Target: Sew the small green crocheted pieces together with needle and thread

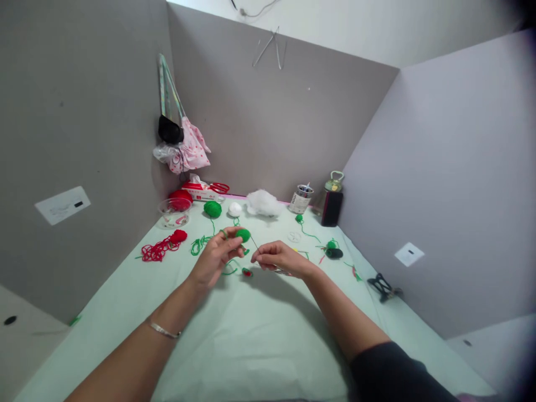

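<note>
At the middle of the cloth-covered desk (247, 346), between its left and right edges, a small red-and-green piece (247, 272) is laid just nearer than the hands. It could be swept aside if a wrist is lowered without care. Beneath the right hand (280, 259), a shiny item (283, 272) is partly covered; its kind cannot be told. Yarn could be snagged on it if trailed across.

Between thumb and fingertips of the left hand (224, 250), a rounded green piece (243, 235) is gripped above the desk. By the closed fingers of the right hand, a slender dark item (254, 243) is pinched and directed at the green piece; whether hook, needle or strand is held cannot be determined. Stitches could be split or dropped if the angle is changed abruptly or either grip is loosened.

Toward the left edge, loose green yarn loops (200, 244) could be knotted by hasty pulling. Near the far edge, the green yarn ball (213, 209) could be set rolling by a sharp tug, and the white ball (235, 209) beside it could be displaced.
</note>
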Demonstrator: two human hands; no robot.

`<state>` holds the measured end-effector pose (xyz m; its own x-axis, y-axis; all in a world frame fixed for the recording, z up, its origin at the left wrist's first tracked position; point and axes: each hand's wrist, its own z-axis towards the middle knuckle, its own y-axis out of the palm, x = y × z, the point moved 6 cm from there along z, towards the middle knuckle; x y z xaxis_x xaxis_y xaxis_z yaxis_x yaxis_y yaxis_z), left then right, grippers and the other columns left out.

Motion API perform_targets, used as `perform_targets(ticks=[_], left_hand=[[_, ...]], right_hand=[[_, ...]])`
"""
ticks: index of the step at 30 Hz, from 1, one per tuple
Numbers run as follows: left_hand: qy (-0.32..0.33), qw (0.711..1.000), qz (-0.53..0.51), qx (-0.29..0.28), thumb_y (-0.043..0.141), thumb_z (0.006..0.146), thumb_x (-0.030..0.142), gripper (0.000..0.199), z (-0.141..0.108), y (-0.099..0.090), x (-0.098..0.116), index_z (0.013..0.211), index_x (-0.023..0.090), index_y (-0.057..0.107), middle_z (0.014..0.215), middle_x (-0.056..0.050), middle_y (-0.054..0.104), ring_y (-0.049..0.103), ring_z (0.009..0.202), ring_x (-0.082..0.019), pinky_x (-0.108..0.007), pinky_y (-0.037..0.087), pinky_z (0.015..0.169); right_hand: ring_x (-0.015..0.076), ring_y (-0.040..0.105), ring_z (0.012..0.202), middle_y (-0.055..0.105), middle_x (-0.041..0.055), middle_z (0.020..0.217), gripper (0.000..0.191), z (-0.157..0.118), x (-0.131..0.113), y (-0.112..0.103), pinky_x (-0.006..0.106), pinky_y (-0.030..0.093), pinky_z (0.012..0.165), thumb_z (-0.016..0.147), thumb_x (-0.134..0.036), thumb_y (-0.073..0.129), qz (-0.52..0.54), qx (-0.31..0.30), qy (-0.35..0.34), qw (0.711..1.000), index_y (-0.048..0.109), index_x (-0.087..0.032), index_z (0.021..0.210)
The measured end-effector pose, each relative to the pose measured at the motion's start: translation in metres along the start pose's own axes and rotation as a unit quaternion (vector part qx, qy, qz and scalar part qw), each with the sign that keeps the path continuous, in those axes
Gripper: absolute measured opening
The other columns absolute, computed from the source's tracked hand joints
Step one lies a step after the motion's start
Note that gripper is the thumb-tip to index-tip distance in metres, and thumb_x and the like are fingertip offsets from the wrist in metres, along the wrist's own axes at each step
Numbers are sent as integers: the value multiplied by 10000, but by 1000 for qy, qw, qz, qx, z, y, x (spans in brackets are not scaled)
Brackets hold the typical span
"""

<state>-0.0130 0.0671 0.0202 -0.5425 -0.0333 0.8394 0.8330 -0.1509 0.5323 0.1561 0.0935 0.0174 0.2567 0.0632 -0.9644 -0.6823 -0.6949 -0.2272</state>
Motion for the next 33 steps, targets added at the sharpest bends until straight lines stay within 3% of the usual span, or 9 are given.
perform_targets(ticks=[5,13,16,19,22,24,29,33], left_hand=[[14,987,-125,97,873,697,187,280,8,-24,14,888,162,670,845,4,700,615,629,-69,-171,578,626],[-10,991,-98,92,874,701,177,254,7,-22,4,876,163,690,893,-18,733,640,634,-78,-174,603,645],[-14,998,-20,55,885,706,254,310,4,-16,2,953,167,719,933,-18,716,653,673,-90,-199,602,700],[-11,989,151,-3,861,738,327,383,0,-6,-2,1064,177,727,952,-35,702,667,735,-139,-249,586,720],[19,940,337,-39,828,765,338,373,-4,1,-14,1093,198,719,840,-28,670,641,758,-178,-294,565,721],[42,907,414,-65,790,790,335,349,-5,4,-24,1104,211,703,873,-32,673,636,788,-192,-339,568,783],[78,875,470,-90,684,854,368,386,-4,3,-37,1209,225,638,1179,-73,676,647,878,-197,-389,572,858],[101,871,478,-57,677,848,378,413,-2,0,-30,1227,220,638,1168,-75,689,652,876,-197,-408,572,896]], right_hand=[[50,319,492,618,-5,646,403,-26,12,-33,238,205,472,776,-512,781,28,81,4,996,776,-124,887],[50,295,470,606,-10,576,286,-60,18,-89,237,151,452,693,-410,829,52,310,-9,949,742,-141,733],[36,310,470,649,5,650,293,-63,23,-100,224,165,446,626,-354,881,171,357,-54,917,720,-137,741],[39,363,499,651,1,688,342,-65,26,-109,205,225,447,591,-363,904,243,383,-90,887,701,-148,764],[43,416,530,659,-3,720,382,-68,29,-118,185,282,446,562,-373,920,270,407,-107,866,709,-163,801],[45,453,546,692,10,765,407,-70,30,-122,178,332,452,545,-368,932,280,417,-116,857,729,-167,835],[52,519,560,760,47,864,411,-70,27,-120,182,439,476,545,-367,940,284,411,-140,855,775,-172,867],[50,524,543,774,50,859,383,-68,24,-116,182,464,476,560,-352,941,281,396,-151,861,787,-175,862]])
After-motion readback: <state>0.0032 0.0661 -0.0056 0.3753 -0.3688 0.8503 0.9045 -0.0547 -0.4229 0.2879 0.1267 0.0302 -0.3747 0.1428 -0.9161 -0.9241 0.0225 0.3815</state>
